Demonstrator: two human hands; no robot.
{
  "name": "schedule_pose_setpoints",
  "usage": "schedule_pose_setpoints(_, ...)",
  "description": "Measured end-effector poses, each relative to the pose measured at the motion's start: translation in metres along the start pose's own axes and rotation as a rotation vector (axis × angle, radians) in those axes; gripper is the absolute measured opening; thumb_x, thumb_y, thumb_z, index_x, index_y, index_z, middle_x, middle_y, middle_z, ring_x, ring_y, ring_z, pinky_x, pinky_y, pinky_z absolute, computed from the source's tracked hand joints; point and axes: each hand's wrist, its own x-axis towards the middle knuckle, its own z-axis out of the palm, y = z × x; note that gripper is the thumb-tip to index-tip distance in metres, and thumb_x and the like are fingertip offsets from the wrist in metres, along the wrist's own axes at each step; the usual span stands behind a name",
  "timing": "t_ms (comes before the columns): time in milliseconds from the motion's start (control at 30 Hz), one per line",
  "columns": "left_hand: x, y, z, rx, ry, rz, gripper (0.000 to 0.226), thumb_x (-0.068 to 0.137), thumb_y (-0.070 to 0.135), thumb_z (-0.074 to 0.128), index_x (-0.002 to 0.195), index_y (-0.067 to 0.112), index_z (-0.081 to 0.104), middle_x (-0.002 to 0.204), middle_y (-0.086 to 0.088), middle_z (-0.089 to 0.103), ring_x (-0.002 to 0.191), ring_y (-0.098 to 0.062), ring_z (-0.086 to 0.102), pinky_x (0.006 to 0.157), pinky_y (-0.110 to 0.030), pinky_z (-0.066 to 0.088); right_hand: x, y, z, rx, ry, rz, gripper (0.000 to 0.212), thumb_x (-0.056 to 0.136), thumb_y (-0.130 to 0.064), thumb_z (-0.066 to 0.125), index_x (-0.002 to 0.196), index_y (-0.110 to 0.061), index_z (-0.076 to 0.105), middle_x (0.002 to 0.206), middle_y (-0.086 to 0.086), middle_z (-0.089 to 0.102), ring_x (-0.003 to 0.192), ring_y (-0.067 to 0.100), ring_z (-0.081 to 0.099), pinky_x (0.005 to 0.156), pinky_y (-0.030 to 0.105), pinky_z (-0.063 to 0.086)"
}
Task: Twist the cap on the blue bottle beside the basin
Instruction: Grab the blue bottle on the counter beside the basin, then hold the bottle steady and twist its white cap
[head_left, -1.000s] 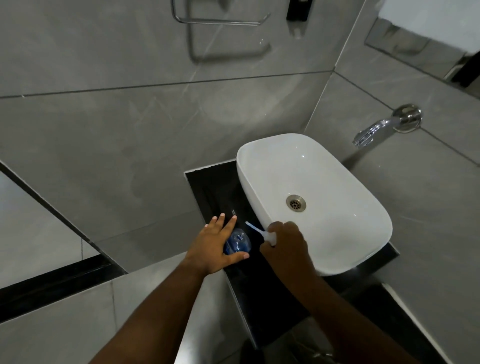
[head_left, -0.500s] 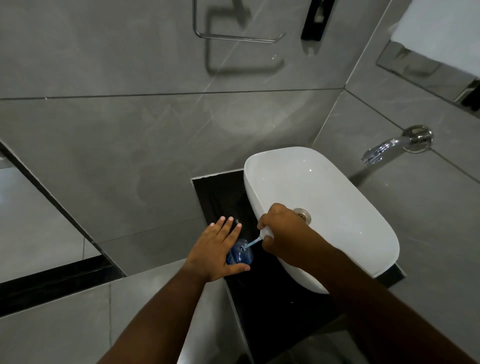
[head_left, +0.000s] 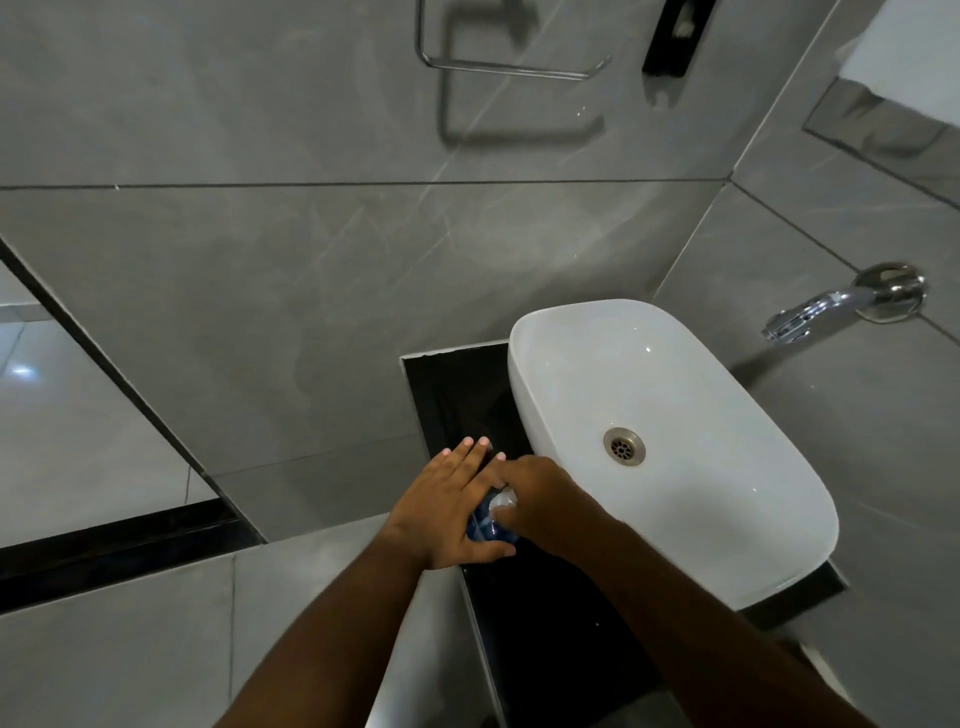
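A small blue bottle (head_left: 482, 526) stands on the black counter (head_left: 540, 644), just left of the white basin (head_left: 670, 415). My left hand (head_left: 447, 506) wraps around the bottle's left side, fingers stretched forward and thumb under its near side. My right hand (head_left: 540, 501) covers the top of the bottle and is closed on its white cap (head_left: 503, 502), of which only a small part shows between the fingers. Most of the bottle is hidden by both hands.
A chrome spout (head_left: 831, 306) juts from the right wall over the basin, whose drain (head_left: 623, 447) sits in the middle. A metal towel rail (head_left: 509, 65) and a black fitting (head_left: 675, 36) hang on the far wall. Grey tiled walls close in at left.
My right hand has brought the white cap with its thin tube down onto the bottle's top; the tube no longer shows. The left hand kept its hold on the bottle.
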Motion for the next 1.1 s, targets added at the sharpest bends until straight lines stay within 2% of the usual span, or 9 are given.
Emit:
schedule_pose_setpoints(167, 0.001, -0.004, 0.004, -0.017, -0.014, -0.007, 0.105, 0.08, 0.089, 0.039, 0.156, 0.03, -0.003, 0.163, -0.002, -0.005, 0.149, -0.016, -0.016, 0.116, -0.035, -0.012, 0.0, 0.013, 0.014, 0.068, 0.036, -0.016, 0.057, 0.087, -0.032, 0.061, 0.134, -0.008, 0.038, 0.14, 0.016, 0.045, 0.13, 0.034, 0.042, 0.112, 0.046, 0.031)
schedule_pose_setpoints(300, 0.002, -0.005, 0.006, -0.025, -0.018, -0.006, 0.106, 0.079, 0.089, 0.041, 0.156, 0.029, -0.002, 0.161, -0.001, -0.007, 0.149, -0.018, -0.013, 0.117, -0.036, -0.01, 0.002, 0.021, 0.009, 0.077, 0.041, -0.04, 0.027, 0.084, -0.019, 0.062, 0.104, -0.001, 0.059, 0.104, 0.023, 0.065, 0.102, 0.041, 0.06, 0.086, 0.047, 0.048)
schedule_pose_setpoints(400, 0.003, -0.005, 0.006, -0.021, -0.021, -0.007, 0.106, 0.079, 0.089, 0.04, 0.155, 0.031, -0.007, 0.162, 0.0, -0.009, 0.149, -0.018, -0.014, 0.116, -0.035, -0.011, 0.004, 0.021, 0.012, 0.048, 0.003, 0.044, 0.058, 0.086, -0.035, 0.062, 0.13, -0.002, 0.043, 0.134, 0.021, 0.051, 0.122, 0.036, 0.049, 0.107, 0.045, 0.037)
schedule_pose_setpoints(467, 0.002, -0.006, 0.006, -0.035, -0.015, -0.007, 0.105, 0.079, 0.089, 0.04, 0.154, 0.032, -0.007, 0.162, -0.001, -0.008, 0.149, -0.018, -0.014, 0.116, -0.035, -0.011, 0.003, 0.023, 0.013, 0.065, 0.068, 0.002, 0.058, 0.079, -0.046, 0.066, 0.122, -0.011, 0.05, 0.122, 0.011, 0.061, 0.109, 0.027, 0.058, 0.099, 0.04, 0.045)
schedule_pose_setpoints(667, 0.002, -0.005, 0.007, -0.047, -0.012, -0.007, 0.106, 0.078, 0.089, 0.042, 0.152, 0.036, -0.013, 0.162, -0.001, -0.009, 0.149, -0.017, -0.016, 0.117, -0.035, -0.011, 0.007, 0.027, 0.014, 0.096, 0.094, -0.118, 0.027, 0.083, -0.023, 0.064, 0.103, -0.004, 0.059, 0.097, 0.014, 0.063, 0.1, 0.038, 0.061, 0.077, 0.037, 0.047)
schedule_pose_setpoints(800, 0.002, -0.007, 0.008, -0.058, 0.001, 0.003, 0.106, 0.078, 0.089, 0.043, 0.151, 0.038, -0.016, 0.162, 0.0, -0.009, 0.148, -0.013, -0.021, 0.116, -0.035, -0.012, 0.011, 0.031, 0.011, 0.045, 0.085, -0.091, 0.051, 0.079, -0.044, 0.067, 0.115, -0.011, 0.054, 0.114, 0.01, 0.063, 0.102, 0.026, 0.061, 0.092, 0.039, 0.049)
schedule_pose_setpoints(900, 0.003, -0.007, 0.007, -0.074, 0.01, 0.009, 0.106, 0.078, 0.089, 0.044, 0.153, 0.038, -0.012, 0.162, 0.0, -0.007, 0.146, -0.009, -0.022, 0.115, -0.032, -0.013, 0.012, 0.037, 0.009, 0.099, 0.116, -0.163, 0.044, 0.076, -0.033, 0.071, 0.114, -0.017, 0.055, 0.113, 0.007, 0.064, 0.097, 0.019, 0.06, 0.088, 0.03, 0.048)
schedule_pose_setpoints(1000, 0.003, -0.006, 0.006, -0.061, 0.004, 0.019, 0.107, 0.078, 0.089, 0.043, 0.153, 0.035, -0.01, 0.162, -0.001, -0.006, 0.148, -0.013, -0.018, 0.116, -0.034, -0.012, 0.015, 0.039, 0.012, 0.052, 0.106, -0.151, 0.041, 0.084, -0.028, 0.065, 0.118, -0.008, 0.055, 0.12, 0.015, 0.061, 0.105, 0.026, 0.058, 0.093, 0.034, 0.044)
schedule_pose_setpoints(1100, 0.002, -0.007, 0.005, -0.051, -0.003, 0.023, 0.107, 0.079, 0.089, 0.042, 0.154, 0.032, -0.009, 0.163, -0.002, -0.006, 0.149, -0.014, -0.016, 0.115, -0.035, -0.013, 0.014, 0.042, 0.014, 0.03, 0.148, -0.135, 0.035, 0.077, -0.04, 0.069, 0.098, -0.013, 0.059, 0.098, 0.008, 0.067, 0.077, 0.015, 0.056, 0.071, 0.027, 0.042)
